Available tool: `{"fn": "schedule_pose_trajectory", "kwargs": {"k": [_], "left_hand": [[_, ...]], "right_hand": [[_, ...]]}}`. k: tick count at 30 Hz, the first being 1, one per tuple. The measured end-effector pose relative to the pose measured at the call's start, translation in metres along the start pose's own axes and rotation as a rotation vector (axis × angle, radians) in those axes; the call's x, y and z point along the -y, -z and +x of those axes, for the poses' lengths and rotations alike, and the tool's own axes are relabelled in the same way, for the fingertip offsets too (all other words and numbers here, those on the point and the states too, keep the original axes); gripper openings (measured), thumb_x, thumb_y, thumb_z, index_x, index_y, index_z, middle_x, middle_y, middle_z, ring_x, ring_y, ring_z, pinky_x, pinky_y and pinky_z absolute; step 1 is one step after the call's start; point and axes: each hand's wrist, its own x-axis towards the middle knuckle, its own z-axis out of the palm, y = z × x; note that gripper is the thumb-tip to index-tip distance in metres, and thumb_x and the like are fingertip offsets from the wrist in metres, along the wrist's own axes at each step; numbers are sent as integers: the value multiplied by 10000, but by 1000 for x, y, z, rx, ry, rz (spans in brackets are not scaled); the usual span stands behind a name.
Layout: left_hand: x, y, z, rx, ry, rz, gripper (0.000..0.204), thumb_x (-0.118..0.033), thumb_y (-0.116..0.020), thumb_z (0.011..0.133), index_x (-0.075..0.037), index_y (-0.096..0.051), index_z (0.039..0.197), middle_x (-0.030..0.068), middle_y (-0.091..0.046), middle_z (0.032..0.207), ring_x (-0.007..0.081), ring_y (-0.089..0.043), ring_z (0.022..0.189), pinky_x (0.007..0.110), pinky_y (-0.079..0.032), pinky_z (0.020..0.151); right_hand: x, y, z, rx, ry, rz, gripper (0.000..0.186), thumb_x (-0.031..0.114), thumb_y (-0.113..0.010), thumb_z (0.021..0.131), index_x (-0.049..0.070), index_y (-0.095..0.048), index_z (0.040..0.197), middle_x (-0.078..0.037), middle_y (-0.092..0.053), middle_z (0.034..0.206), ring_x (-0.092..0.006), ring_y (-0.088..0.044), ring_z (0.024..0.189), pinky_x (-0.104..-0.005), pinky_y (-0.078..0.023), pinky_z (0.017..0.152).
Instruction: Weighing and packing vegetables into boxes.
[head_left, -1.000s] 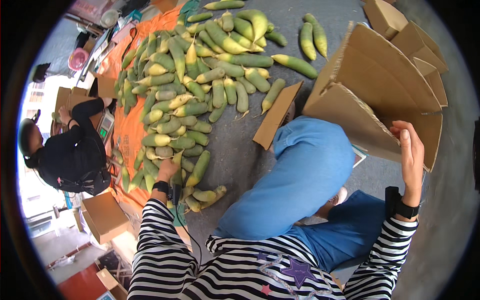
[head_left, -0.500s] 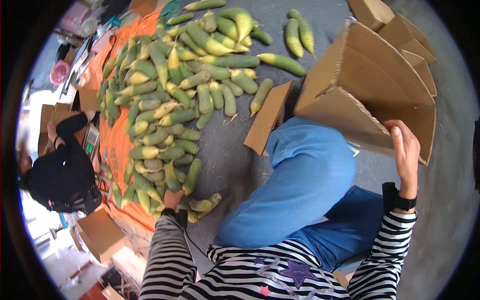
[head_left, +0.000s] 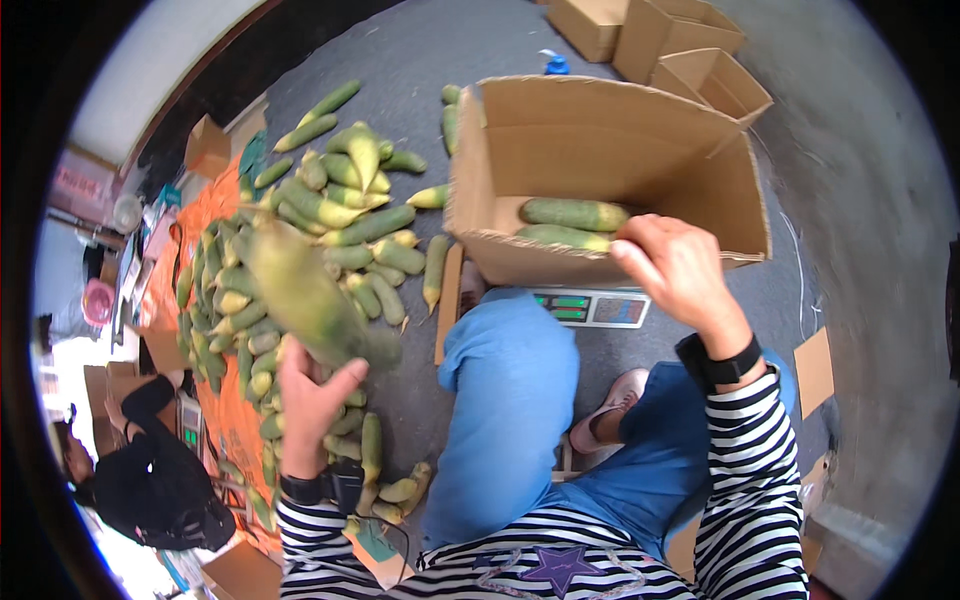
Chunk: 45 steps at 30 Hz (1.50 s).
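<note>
My left hand (head_left: 315,400) grips the lower end of a large green radish (head_left: 300,285), smeared by motion and raised above the pile. My right hand (head_left: 680,265) is closed over the near rim of an open cardboard box (head_left: 610,130), with its thumb on the outer side. Two green radishes (head_left: 575,213) lie in the box; the near wall partly hides the closer one. Beneath the box, a scale (head_left: 610,309) shows its lit display. Many more green radishes (head_left: 385,255) are heaped to the left.
An orange sheet (head_left: 235,405) lies under part of the pile. A cardboard flap (head_left: 449,305) stands by my knee. More boxes (head_left: 675,40) are at the far right. A co-worker in black (head_left: 155,480) works at the far left beside another scale (head_left: 190,420).
My left hand has risen from the pile with a radish. My view has swung right; the box interior and the scale now show. My right hand stays on the box rim.
</note>
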Motion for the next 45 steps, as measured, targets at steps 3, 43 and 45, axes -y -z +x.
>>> {"fn": "schedule_pose_trajectory", "kwargs": {"k": [3,43,45], "left_hand": [[-81,-48,56,66,-399,164,589,-34,-815,804,51,-516,1304,149,-627,1245,241,-639,1127,370,-504,999],[321,154,-193,59,840,1055,531,-217,-737,819,48,-573,1249,302,-628,1223,445,-598,1160,477,-485,989],[343,150,-205,57,806,1014,583,-233,-745,819,58,-562,1289,287,-609,1287,417,-584,1207,457,-473,1021]], "right_hand": [[-2,-1,-5,17,4,-22,373,406,-589,968,65,-647,827,-120,-639,738,-322,-662,731,-430,-523,644],[10,0,-4,89,-45,-36,353,368,-516,1025,64,-679,953,-110,-652,826,-316,-647,802,-387,-488,711],[12,-1,-3,83,-52,-52,354,353,-501,1032,55,-677,959,-105,-654,846,-306,-645,807,-372,-489,718]]}}
